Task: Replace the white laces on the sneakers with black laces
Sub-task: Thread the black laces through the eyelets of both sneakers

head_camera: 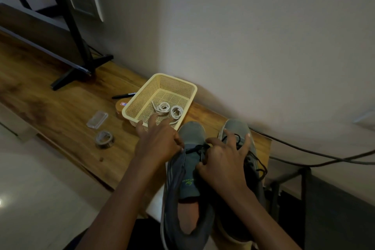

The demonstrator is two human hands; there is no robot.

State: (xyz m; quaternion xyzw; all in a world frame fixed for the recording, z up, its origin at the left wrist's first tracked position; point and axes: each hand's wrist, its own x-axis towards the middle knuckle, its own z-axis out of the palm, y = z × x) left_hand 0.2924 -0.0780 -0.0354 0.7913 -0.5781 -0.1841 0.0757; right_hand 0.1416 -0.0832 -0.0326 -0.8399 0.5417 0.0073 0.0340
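Note:
Two grey sneakers stand side by side on the wooden table, toes pointing away. On the left sneaker (188,180) a black lace (197,150) crosses the lowest eyelets. My left hand (158,142) pinches the lace's left end at the shoe's edge, its other fingers spread over the basket rim. My right hand (223,158) pinches the lace at the tongue, with fingers spread over the right sneaker (237,128), which carries a black lace (259,166). Coiled white laces (168,109) lie in a cream plastic basket (160,79) just beyond the shoes.
A tape roll (104,139), a clear plastic case (97,119), a black marker (123,95) and a round brown box (119,107) lie left of the basket. A black stand (81,67) sits farther left. Cables (324,158) run off the table's right end.

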